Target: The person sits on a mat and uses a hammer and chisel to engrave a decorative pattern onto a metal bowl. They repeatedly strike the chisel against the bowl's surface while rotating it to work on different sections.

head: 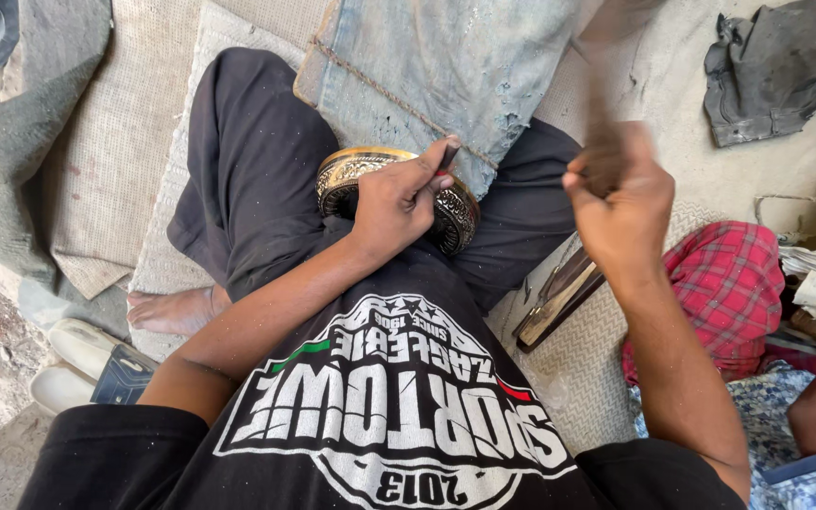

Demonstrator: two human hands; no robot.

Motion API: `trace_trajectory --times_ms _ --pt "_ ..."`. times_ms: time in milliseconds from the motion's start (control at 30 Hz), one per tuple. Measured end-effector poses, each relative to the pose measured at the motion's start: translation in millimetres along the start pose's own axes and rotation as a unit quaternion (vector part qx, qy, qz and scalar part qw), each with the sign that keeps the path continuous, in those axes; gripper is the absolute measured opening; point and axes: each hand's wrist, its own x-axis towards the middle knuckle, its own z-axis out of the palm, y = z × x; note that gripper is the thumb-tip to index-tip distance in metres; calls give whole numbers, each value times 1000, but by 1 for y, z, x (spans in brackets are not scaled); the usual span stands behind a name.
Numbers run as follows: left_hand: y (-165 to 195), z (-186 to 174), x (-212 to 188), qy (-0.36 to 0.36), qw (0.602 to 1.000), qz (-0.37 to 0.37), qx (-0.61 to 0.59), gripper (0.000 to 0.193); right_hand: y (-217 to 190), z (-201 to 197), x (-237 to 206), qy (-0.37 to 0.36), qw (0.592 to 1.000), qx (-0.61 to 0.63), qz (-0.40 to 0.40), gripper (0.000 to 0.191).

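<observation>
An engraved round brass bowl (351, 175) with a dark patterned side rests in my lap against a worn wooden block (446, 66). My left hand (394, 203) lies on the bowl and pinches a short dark chisel (449, 156) upright against the rim. My right hand (620, 203) is raised to the right of the bowl, closed around the wooden handle of a hammer (602, 123), which is blurred by motion.
Flat dark tools (559, 297) lie on the woven mat (578, 368) at my right thigh. A person in red checked cloth (729, 283) sits at right. A dark rag (762, 76) lies top right. Sandals (87, 368) and my bare foot (172, 310) are at left.
</observation>
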Motion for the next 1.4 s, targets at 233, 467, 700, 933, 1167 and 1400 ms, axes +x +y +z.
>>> trace_trajectory --times_ms 233,467,700,933,1167,1400 --pt "-52 -40 -2 112 932 -181 -293 14 29 27 -21 -1 996 -68 61 31" --pt "-120 -119 -38 123 895 -321 -286 11 45 132 -70 -37 838 460 291 48" --pt "-95 -80 -40 -81 983 -140 85 53 36 165 -78 38 856 436 274 48" --pt "-75 -73 -8 -66 979 -163 105 56 35 170 -68 57 858 432 271 28" --pt "-43 -75 25 -78 985 -56 140 52 32 182 -81 0 789 509 344 27" --pt "-62 -78 35 -100 992 -68 26 61 33 197 -104 18 787 488 377 31"
